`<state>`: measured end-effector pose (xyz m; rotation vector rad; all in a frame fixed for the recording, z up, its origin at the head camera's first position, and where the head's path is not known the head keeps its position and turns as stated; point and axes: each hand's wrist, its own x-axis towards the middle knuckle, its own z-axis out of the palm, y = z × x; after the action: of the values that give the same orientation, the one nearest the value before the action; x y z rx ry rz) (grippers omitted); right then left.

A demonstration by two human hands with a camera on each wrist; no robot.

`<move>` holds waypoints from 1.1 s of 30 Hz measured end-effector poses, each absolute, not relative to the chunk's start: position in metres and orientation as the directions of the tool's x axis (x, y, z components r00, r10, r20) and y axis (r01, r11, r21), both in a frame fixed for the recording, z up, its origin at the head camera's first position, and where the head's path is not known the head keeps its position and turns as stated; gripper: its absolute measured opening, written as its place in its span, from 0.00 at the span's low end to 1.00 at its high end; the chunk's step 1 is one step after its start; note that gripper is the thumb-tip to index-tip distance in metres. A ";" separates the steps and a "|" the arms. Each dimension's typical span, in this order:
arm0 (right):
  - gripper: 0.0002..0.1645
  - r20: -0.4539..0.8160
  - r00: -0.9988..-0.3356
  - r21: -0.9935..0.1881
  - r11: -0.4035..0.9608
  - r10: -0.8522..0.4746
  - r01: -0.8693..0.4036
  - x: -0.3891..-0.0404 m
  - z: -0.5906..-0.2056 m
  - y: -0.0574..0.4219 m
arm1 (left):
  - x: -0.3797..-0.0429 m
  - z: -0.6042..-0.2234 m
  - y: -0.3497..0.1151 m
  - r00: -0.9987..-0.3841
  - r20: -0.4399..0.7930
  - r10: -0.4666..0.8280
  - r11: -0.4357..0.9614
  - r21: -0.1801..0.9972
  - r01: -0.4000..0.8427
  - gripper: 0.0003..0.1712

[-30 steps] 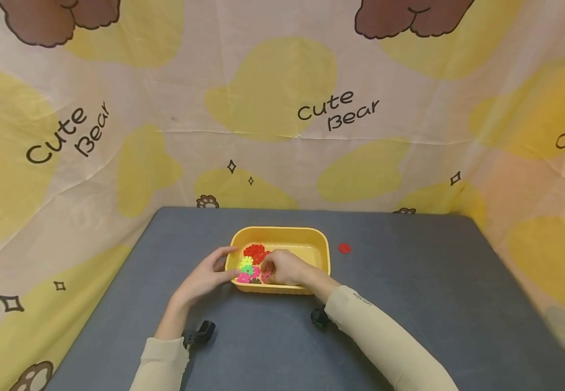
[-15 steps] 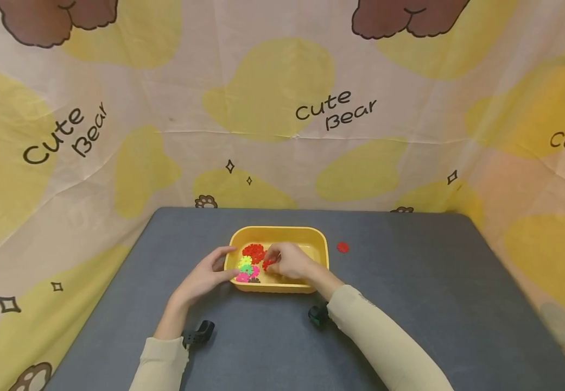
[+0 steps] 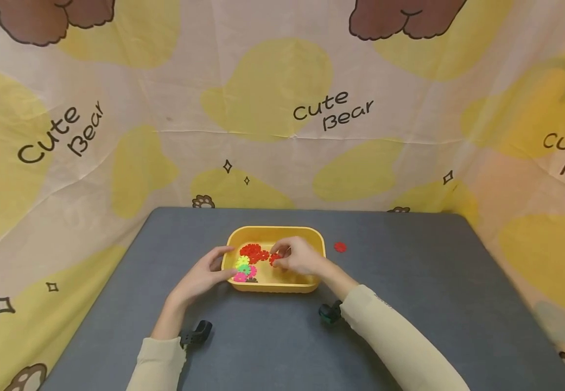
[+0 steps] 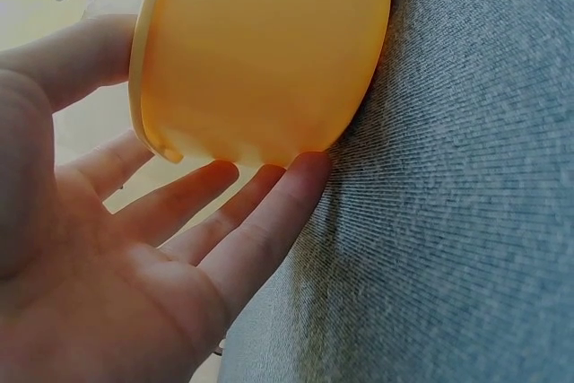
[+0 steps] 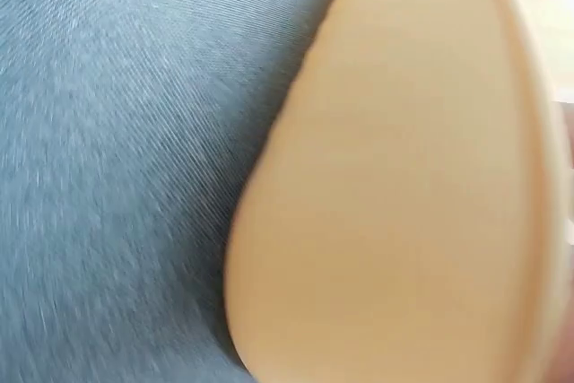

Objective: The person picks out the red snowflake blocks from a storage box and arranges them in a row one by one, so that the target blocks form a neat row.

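Observation:
A yellow plastic bin (image 3: 274, 288) stands on the table, its left part holding snowflake building discs. Red discs (image 3: 250, 252) form a pile, with yellow (image 3: 243, 260), green (image 3: 244, 269), pink (image 3: 240, 277) and dark ones in front. Inside the bin, my right hand (image 3: 303, 255) pinches a red snowflake disc (image 3: 274, 259) between thumb and fingers. My left hand (image 3: 205, 274) steadies the bin's left end. In the left wrist view its fairly straight fingers (image 4: 273, 226) touch the outer wall (image 4: 265, 51). The right wrist view mostly shows the bin's outside (image 5: 386, 177), hiding the pinch.
One red disc (image 3: 340, 247) lies on the grey table (image 3: 409, 304), right of the bin. A printed cloth (image 3: 262, 108) hangs behind the table. Dark wrist devices (image 3: 198, 333) are strapped under both forearms.
My right hand has drawn back from the discs, up and to the right within the bin, with a red disc in its fingers. The left hand stays at the bin's end.

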<state>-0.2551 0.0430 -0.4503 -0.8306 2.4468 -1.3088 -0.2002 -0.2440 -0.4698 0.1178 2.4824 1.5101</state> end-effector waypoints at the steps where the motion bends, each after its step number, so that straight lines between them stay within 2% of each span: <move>1: 0.13 0.052 -0.806 -0.833 0.419 -0.590 -0.361 -0.255 -0.448 0.045 | -0.200 -0.470 -0.244 -0.970 -0.156 0.188 0.464 0.884 -0.052 0.40; 17: 0.16 0.034 -0.835 -0.905 0.337 -0.549 -0.258 -0.249 -0.423 0.098 | -0.198 -0.468 -0.244 -0.971 -0.165 0.171 0.475 0.878 -0.065 0.40; 33: 0.18 0.033 -0.904 -0.871 0.432 -0.426 -0.236 -0.260 -0.430 0.169 | -0.199 -0.468 -0.245 -0.968 -0.133 0.213 0.454 0.891 -0.023 0.38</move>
<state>-0.2605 0.1694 -0.4297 -0.5833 2.4905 -1.4669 -0.1988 -0.2445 -0.4680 0.1648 2.4788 1.5236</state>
